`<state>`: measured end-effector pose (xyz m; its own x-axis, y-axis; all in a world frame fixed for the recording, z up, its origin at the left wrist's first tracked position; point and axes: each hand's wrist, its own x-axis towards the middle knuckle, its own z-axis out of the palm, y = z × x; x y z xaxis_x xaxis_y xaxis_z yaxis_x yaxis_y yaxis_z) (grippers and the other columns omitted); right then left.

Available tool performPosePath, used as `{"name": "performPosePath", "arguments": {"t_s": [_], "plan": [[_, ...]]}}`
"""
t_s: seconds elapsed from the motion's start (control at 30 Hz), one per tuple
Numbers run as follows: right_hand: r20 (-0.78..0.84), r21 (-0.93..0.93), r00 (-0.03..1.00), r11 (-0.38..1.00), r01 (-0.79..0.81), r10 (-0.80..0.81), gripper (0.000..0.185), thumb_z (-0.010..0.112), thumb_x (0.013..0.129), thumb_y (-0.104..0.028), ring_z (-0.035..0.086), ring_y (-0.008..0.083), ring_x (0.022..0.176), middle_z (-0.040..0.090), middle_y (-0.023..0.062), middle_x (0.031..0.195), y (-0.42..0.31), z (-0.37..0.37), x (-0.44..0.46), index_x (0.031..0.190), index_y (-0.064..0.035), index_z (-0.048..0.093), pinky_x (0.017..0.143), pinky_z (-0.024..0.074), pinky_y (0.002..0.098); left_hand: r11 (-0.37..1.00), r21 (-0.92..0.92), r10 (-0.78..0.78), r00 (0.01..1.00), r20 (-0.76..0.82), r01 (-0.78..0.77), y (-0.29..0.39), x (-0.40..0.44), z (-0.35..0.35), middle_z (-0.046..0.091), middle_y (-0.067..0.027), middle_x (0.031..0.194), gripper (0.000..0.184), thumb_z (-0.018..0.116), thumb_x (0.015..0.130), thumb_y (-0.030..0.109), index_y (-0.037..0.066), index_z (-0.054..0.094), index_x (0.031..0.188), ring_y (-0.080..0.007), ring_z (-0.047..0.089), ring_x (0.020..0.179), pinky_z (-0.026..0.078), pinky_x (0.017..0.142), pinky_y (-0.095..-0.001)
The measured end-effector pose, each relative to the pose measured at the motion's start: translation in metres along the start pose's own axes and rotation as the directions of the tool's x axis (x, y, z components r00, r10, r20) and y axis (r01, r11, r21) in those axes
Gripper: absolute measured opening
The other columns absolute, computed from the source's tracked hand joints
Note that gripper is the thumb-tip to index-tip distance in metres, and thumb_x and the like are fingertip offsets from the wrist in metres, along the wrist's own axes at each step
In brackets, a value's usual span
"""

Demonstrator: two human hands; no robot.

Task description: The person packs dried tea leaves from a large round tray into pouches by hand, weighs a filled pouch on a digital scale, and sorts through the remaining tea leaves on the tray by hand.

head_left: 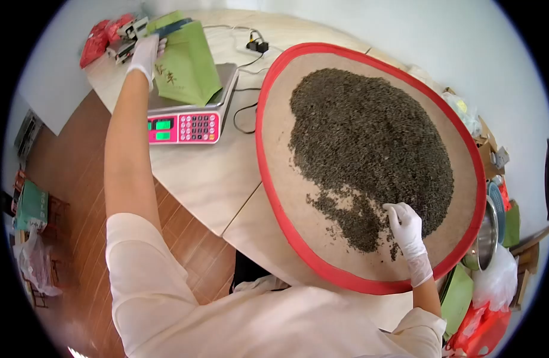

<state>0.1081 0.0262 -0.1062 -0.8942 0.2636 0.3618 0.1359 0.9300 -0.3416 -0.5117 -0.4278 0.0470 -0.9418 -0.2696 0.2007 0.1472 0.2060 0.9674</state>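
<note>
My left hand (145, 55), in a white glove, grips the upper edge of a green paper bag (188, 74) that stands on the platform of a digital scale (200, 126). The scale has a pink panel with lit green displays. A large round tray with a red rim (267, 161) carries a broad heap of dark, dry leaf-like bits, probably loose tea (370, 131). At the near edge of this heap is my gloved right hand (407, 232), its fingers bent together. Whatever lies between those fingers is hidden.
Behind the scale are red packets (95, 43) and a small metal device (124, 49). A black plug adapter (257, 45) and cables lie beyond it. To the right of the tray are a steel bowl (488, 235), a clear plastic bag (495, 280) and red bags (482, 331).
</note>
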Motion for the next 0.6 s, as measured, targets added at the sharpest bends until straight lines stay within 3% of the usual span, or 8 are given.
{"name": "performPosePath", "arguments": {"t_s": [0.03,0.07,0.1,0.13,0.23,0.33,0.43,0.6], "plan": [[-0.002,0.011,1.000,1.000,0.006,-0.006,0.012,0.059,0.089,-0.010,0.063,0.0284,0.075,0.064,0.0101,0.081,0.004,0.001,-0.003,0.091,-0.0078,0.071,0.067,0.0514,0.0367,0.987,0.151,0.018,0.974,0.226,-0.054,0.016,-0.023,-0.022,0.066,0.0008,0.071,0.034,0.049,0.093,0.038,0.009,0.065,0.091,-0.0068,0.054,0.054,0.046,0.052,-0.0237],[-0.005,0.037,1.000,0.999,-0.012,0.012,0.013,0.058,0.089,-0.010,0.063,0.0286,0.077,0.065,0.0108,0.082,0.005,0.001,-0.004,0.092,-0.0069,0.071,0.069,0.0515,0.0364,0.982,0.145,0.083,0.965,0.250,-0.122,0.029,-0.046,-0.030,0.066,0.0015,0.076,0.039,0.049,0.093,0.045,0.009,0.064,0.096,-0.0068,0.055,0.060,0.047,0.059,-0.0236],[-0.005,0.068,1.000,0.997,-0.026,0.026,0.014,0.057,0.090,-0.010,0.063,0.0288,0.078,0.065,0.0115,0.083,0.008,0.001,-0.002,0.092,-0.0060,0.071,0.070,0.0515,0.0360,0.972,0.130,0.164,0.964,0.211,-0.194,0.033,-0.059,-0.032,0.066,0.0015,0.079,0.045,0.050,0.092,0.051,0.009,0.063,0.096,-0.0073,0.055,0.061,0.047,0.059,-0.0246],[0.003,0.075,1.000,0.997,-0.014,0.014,0.015,0.056,0.091,-0.009,0.063,0.0284,0.079,0.066,0.0117,0.084,0.017,0.004,-0.003,0.093,-0.0051,0.070,0.072,0.0514,0.0357,0.955,0.140,0.224,0.944,0.242,-0.263,0.036,-0.060,-0.037,0.057,0.0037,0.072,0.050,0.055,0.087,0.061,0.012,0.056,0.098,-0.0045,0.045,0.051,0.039,0.047,-0.0225],[0.017,0.104,0.999,0.994,-0.041,0.040,0.017,0.053,0.092,-0.006,0.063,0.0270,0.082,0.067,0.0113,0.088,0.025,0.006,-0.003,0.096,-0.0019,0.069,0.075,0.0510,0.0355,0.896,0.255,0.331,0.929,0.163,-0.364,0.034,-0.041,-0.056,0.062,0.0010,0.081,0.042,0.046,0.097,0.045,0.009,0.065,0.099,-0.0102,0.054,0.066,0.043,0.057,-0.0276],[0.008,0.101,1.000,0.995,0.003,-0.004,0.017,0.053,0.092,-0.006,0.063,0.0270,0.082,0.067,0.0109,0.088,0.026,0.008,-0.008,0.097,-0.0017,0.069,0.076,0.0507,0.0350,0.882,0.208,0.399,0.905,0.144,-0.422,0.022,-0.015,-0.067,0.060,0.0022,0.080,0.041,0.045,0.098,0.045,0.010,0.065,0.098,-0.0095,0.051,0.065,0.040,0.057,-0.0265],[0.039,0.072,0.997,0.995,0.065,-0.068,0.018,0.053,0.092,-0.006,0.063,0.0273,0.087,0.066,0.0114,0.094,0.032,0.011,-0.013,0.104,-0.0022,0.066,0.079,0.0499,0.0353,0.901,0.293,0.280,0.945,0.169,-0.320,0.026,-0.005,-0.079,0.062,0.0017,0.084,0.038,0.045,0.098,0.041,0.009,0.066,0.101,-0.0092,0.053,0.068,0.041,0.061,-0.0258],[0.171,0.020,0.985,1.000,0.000,-0.003,0.049,0.058,0.092,-0.024,0.047,0.0377,0.119,0.049,0.0213,0.129,0.033,0.026,-0.034,0.135,-0.0051,0.046,0.103,0.0376,0.0435,0.875,0.251,0.408,0.910,0.077,-0.414,0.042,-0.050,-0.074,0.063,0.0007,0.083,0.037,0.045,0.098,0.040,0.010,0.065,0.097,-0.0097,0.054,0.070,0.044,0.064,-0.0289]]}}
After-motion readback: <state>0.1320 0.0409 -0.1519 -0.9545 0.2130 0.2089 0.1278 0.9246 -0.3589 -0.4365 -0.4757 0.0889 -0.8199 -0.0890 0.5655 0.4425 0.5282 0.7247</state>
